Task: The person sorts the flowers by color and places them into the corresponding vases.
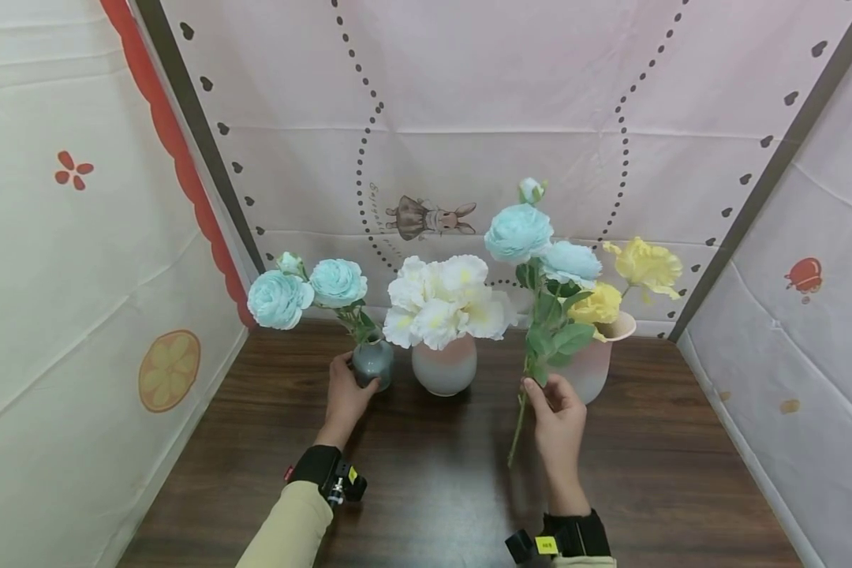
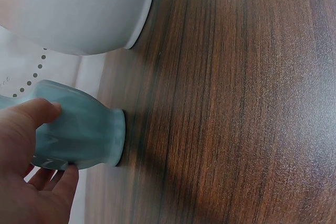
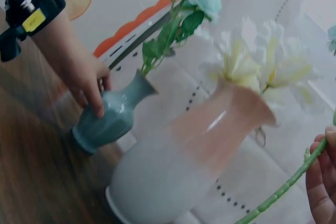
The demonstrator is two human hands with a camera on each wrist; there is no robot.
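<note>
My left hand grips a small blue-green vase standing on the table. Two light-blue blooms and a bud rise from this vase on a leafy stem. In the left wrist view, the thumb and fingers wrap around the vase's body. Between thumb and fingers, my right hand pinches the green stem of another artificial flower spray. Its light-blue blooms stand upright in front of the pink vase at the right. The right wrist view shows the lower stem slanting free of any vase.
A pink-and-white vase with white flowers stands between the hands. Behind the right hand is a pink flared vase holding yellow flowers. Printed cloth walls border the brown wooden table at the back and sides.
</note>
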